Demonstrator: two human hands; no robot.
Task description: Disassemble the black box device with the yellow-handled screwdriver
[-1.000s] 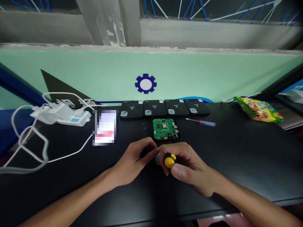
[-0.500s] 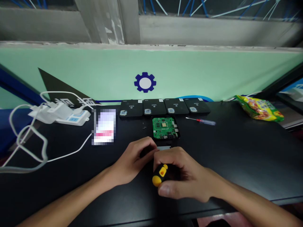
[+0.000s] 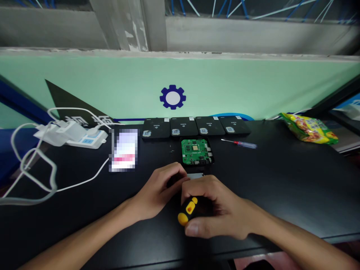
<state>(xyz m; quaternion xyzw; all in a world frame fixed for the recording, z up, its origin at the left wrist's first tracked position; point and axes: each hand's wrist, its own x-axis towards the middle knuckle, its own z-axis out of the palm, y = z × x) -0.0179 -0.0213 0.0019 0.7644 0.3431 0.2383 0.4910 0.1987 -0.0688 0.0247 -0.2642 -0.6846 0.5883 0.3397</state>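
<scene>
My right hand (image 3: 215,208) is closed around a screwdriver (image 3: 188,210) with a black and yellow handle. The handle's butt end points toward me, and its shaft and tip are hidden by the hand. Just left of it, my left hand (image 3: 164,187) has its fingers bent in a pinch at the left edge of a flat part (image 3: 195,175) with a grey metal surface. Most of that part is covered by my hands. Beyond them lies a black case with a green circuit board (image 3: 195,152) showing inside.
Several black boxes (image 3: 184,127) stand in a row by the wall. Small screws (image 3: 171,150) lie left of the board, and a second screwdriver (image 3: 239,143) lies to its right. A blurred-out phone (image 3: 124,150), a white power strip (image 3: 87,139) with cables and a yellow-green packet (image 3: 311,129) flank them.
The screwdriver's handle has tilted a little, its butt end shifting left and toward me. My right thumb has moved slightly with it, while my left hand stays in place.
</scene>
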